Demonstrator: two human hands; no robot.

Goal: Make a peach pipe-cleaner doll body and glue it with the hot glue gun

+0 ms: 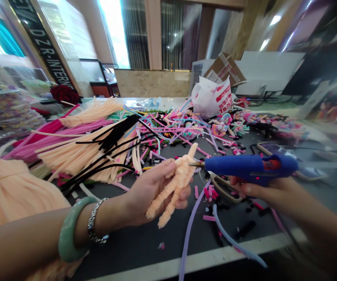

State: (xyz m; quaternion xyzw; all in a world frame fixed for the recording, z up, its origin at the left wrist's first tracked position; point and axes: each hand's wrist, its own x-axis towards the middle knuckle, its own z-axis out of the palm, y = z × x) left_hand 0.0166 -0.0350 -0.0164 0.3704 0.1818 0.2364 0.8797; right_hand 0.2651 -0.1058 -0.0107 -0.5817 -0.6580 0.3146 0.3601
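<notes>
the left hand [153, 191] grasps a peach pipe-cleaner figure [176, 183], while the right hand [258, 191] clenches a blue hot glue gun [246, 166], its metal nozzle [196, 164] just beside the figure.

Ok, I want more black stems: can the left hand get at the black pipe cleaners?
Probably yes, though it is full now: the left hand holds a peach pipe-cleaner figure, but the black pipe cleaners lie close beyond it, with nothing standing between.
</notes>
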